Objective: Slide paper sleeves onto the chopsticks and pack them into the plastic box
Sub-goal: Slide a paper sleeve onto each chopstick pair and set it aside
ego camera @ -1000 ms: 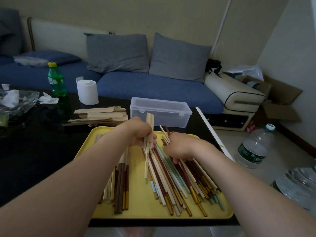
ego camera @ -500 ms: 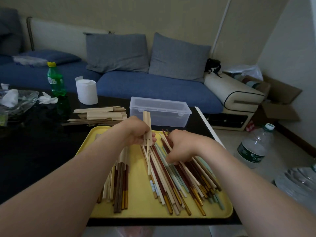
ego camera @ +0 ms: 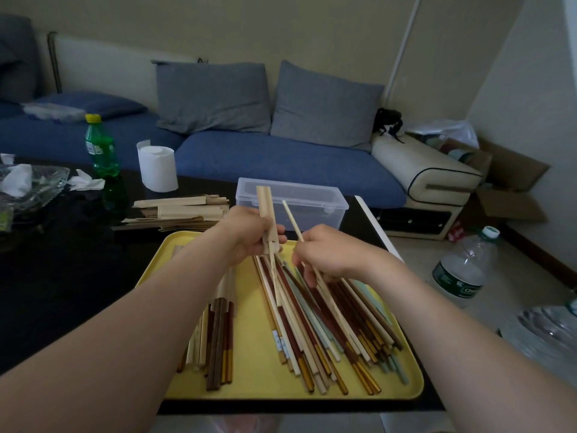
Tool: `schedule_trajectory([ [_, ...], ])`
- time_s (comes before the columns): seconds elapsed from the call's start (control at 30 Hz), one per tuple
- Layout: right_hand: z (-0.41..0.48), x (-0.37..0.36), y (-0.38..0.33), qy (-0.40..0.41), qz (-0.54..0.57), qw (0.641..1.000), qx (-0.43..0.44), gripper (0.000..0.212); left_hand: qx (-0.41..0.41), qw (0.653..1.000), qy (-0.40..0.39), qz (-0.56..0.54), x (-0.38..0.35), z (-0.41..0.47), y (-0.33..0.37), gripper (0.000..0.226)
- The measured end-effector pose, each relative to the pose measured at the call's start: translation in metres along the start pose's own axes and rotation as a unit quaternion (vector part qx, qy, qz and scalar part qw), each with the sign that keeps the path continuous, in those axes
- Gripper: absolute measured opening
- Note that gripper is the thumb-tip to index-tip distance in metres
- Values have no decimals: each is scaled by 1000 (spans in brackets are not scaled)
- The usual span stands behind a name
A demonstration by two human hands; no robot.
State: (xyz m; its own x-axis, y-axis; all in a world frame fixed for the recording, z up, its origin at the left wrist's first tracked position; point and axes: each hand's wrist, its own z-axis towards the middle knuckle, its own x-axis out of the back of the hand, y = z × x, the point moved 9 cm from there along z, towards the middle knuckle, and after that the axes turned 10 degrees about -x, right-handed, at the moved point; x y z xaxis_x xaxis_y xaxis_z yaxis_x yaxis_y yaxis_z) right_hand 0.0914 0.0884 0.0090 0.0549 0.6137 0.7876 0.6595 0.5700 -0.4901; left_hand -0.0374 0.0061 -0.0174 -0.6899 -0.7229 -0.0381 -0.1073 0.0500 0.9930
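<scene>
**Over the yellow tray (ego camera: 259, 381), a sleeve waits for a stick**

At the far left of the dark table (ego camera: 62, 276) stand a green bottle (ego camera: 101, 148) and a roll of paper (ego camera: 157, 167). Next, just behind the tray, lies a stack of paper sleeves (ego camera: 181, 210). The left hand (ego camera: 246, 239) is curled round one sleeve (ego camera: 264, 204) and holds it nearly upright. One pale stick seems to poke out of its lower end. Behind the hands sits the plastic box (ego camera: 299, 200), and its lid looks shut. The right hand (ego camera: 327, 254) pinches a thin pale chopstick (ego camera: 292, 218), tip up, just beside the sleeve but not touching it. Under that hand lies the big pile of chopsticks (ego camera: 331, 326), and a smaller bunch (ego camera: 218, 335) lies on the tray's left side. On the floor at the right stands a water bottle (ego camera: 462, 270).

The sleeve is light and soft, so I think a hard squeeze would flatten its opening. Holding it gently by its sides should keep it open. The chopstick is stiff, light and smooth, so it may slip. A pinch near its middle should steer the tip best.

There is open air between the hands and the box. The tray's rim should stop loose sticks from rolling off. The table's edge is close on the right, so a dropped stick could fall to the floor.
</scene>
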Motion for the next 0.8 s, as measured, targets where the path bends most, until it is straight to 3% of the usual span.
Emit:
schedule_trajectory([
  [0.1, -8, -15, -3, -108, 40, 993, -13, 29, -20, 998, 32, -48, 5, -1, 7, 34],
  [0.2, -13, -24, -2, -159, -1, 987, -33, 26, -32, 995, 52, -76, 10, -1, 9, 35],
  [0.37, -14, -22, 4, -159, -25, 986, -50, 22, -48, 988, 88, -115, 16, 1, 11, 29],
  [0.5, -13, -22, 3, -159, -23, 986, -49, 22, -59, 990, 59, -114, 11, 1, 14, 25],
  [0.67, -4, -15, 4, -132, 95, 986, -33, 23, -43, 994, 1, -103, -2, -5, 14, 6],
  [0.8, 1, -10, 5, -102, 163, 981, -4, 30, -37, 995, -10, -91, -2, -4, 14, 6],
])
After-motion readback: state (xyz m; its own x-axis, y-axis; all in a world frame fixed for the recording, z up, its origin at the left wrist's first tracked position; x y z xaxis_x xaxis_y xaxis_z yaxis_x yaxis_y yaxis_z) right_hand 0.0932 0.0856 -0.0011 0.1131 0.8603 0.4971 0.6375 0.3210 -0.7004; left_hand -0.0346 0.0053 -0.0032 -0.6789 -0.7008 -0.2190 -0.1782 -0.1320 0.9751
